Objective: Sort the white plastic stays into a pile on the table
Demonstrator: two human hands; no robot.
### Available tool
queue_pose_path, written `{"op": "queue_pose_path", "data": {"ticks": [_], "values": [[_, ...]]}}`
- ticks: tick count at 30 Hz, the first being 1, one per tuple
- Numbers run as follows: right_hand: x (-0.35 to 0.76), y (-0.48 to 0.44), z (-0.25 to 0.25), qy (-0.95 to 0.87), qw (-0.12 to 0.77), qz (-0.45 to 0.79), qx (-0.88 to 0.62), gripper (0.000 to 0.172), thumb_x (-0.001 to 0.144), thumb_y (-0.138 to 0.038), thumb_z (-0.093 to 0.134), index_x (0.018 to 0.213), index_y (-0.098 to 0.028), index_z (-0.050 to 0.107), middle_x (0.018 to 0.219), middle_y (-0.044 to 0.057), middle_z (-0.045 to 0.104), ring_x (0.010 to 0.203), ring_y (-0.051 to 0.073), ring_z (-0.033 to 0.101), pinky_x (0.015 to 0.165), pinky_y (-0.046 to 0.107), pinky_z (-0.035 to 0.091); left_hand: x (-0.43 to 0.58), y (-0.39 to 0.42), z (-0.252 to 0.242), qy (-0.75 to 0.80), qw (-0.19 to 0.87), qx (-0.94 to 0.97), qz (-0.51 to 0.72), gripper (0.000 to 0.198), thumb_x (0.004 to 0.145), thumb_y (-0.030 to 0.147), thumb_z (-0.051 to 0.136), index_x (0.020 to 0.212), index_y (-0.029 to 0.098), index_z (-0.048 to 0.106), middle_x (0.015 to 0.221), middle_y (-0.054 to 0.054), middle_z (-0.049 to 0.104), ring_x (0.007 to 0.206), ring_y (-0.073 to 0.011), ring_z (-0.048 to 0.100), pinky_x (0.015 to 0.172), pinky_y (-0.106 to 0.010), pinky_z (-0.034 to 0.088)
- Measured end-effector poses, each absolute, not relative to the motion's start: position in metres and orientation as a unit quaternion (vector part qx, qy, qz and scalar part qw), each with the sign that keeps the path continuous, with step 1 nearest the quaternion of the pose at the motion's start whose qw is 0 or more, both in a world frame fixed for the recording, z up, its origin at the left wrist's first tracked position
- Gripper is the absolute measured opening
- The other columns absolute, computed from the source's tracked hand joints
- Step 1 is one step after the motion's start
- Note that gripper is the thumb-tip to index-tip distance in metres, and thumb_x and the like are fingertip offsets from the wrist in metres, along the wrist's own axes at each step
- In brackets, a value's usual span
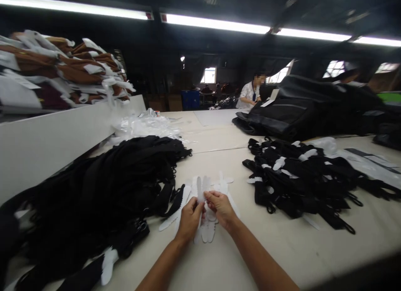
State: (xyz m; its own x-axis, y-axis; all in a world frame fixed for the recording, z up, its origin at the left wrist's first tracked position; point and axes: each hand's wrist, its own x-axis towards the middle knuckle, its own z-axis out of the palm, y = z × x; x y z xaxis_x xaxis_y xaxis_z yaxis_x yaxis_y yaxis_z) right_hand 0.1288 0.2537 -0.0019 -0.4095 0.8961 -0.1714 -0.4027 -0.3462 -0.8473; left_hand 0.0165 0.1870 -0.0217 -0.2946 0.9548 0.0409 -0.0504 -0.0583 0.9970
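My left hand point(190, 218) and my right hand point(222, 207) meet over the table, fingertips pinched close together. Between them is a thin white strip point(199, 188) with rounded ends, its top sticking up past my fingers. Both hands appear to grip it. Under and around them lie several more white strips point(209, 232), some with notched edges, in a loose pile on the table. To the left of my left hand is a big heap of black straps point(125, 174). Off to the right lies a smaller pile of black straps point(297, 186) with white strips around some of them.
Clear plastic bags point(144, 126) lie behind the left heap. A white partition point(62, 136) runs along the left, with stacked brown items point(78, 69) beyond. Large black bags point(288, 111) cover the back right. A co-worker point(249, 93) is across the table.
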Motion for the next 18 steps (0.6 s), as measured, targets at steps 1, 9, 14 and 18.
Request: {"op": "queue_pose_path", "data": {"ticks": [1,9,14,18], "values": [[0.1301,0.2544,-0.0013,-0.368,0.42,0.766,-0.319,0.039,0.054,-0.041,0.09,0.069,-0.013,0.068,0.058,-0.003,0.057,0.051,0.006,0.044,0.049,0.021,0.035,0.0157,0.1876,-0.0214,0.535,0.447,0.409,0.589,0.037,0.08,0.054,0.066,0.079,0.018,0.057,0.066,0.001,0.059,0.054,-0.0124,0.051,0.049,-0.022,0.038],[0.138,0.259,0.0058,-0.354,0.403,0.795,-0.282,0.034,0.057,-0.037,0.091,0.068,-0.012,0.069,0.059,-0.002,0.056,0.054,0.006,0.048,0.048,0.016,0.038,0.0179,0.1836,-0.0128,0.467,0.563,0.366,0.575,0.042,0.08,0.054,0.065,0.089,0.014,0.057,0.065,0.001,0.058,0.045,-0.0074,0.047,0.044,-0.019,0.034],[0.1371,0.2622,0.001,-0.339,0.433,0.776,-0.308,0.034,0.052,-0.033,0.092,0.068,-0.011,0.071,0.058,-0.002,0.056,0.052,0.004,0.044,0.045,0.015,0.036,0.0212,0.1852,-0.0154,0.466,0.532,0.385,0.593,0.042,0.075,0.047,0.076,0.097,0.016,0.059,0.074,-0.001,0.064,0.052,-0.0105,0.056,0.049,-0.021,0.042],[0.1337,0.261,-0.0024,-0.328,0.446,0.768,-0.322,0.03,0.051,-0.029,0.091,0.063,-0.011,0.071,0.057,-0.001,0.057,0.051,0.005,0.044,0.042,0.015,0.035,0.0209,0.1889,-0.0206,0.489,0.48,0.374,0.625,0.037,0.074,0.046,0.077,0.086,0.016,0.06,0.074,-0.002,0.064,0.057,-0.0117,0.057,0.051,-0.021,0.042]]}}
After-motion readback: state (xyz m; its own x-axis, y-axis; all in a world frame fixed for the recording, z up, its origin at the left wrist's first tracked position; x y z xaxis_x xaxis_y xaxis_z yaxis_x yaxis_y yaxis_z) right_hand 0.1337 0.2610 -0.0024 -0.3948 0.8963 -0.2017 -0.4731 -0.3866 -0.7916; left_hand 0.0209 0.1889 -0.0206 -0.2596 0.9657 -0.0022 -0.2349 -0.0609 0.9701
